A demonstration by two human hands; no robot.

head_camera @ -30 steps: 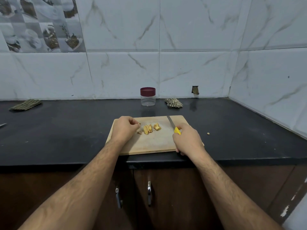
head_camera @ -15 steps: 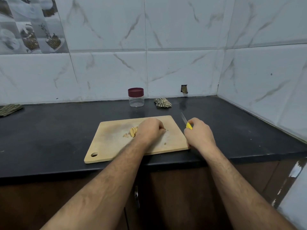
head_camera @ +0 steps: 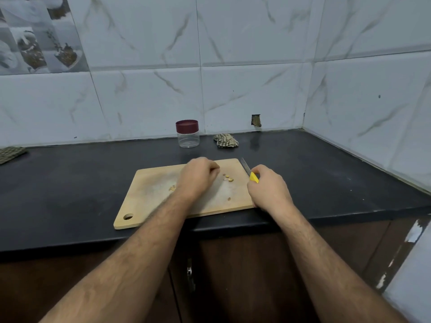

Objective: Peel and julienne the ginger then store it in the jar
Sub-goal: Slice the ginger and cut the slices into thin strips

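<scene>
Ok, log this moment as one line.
left hand: curled over cutting board | right hand: grips knife | ginger bits: on board | jar: lidded

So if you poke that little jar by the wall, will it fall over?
Probably not easily: the jar looks short and wide, standing upright on the flat counter. It looks empty and clear, so likely light; a poke would probably slide it. Its maroon lid is on.

Yellow knife [head_camera: 250, 174], maroon-lidded jar [head_camera: 187, 134] (cloth [head_camera: 225, 140] seemingly checked)
</scene>
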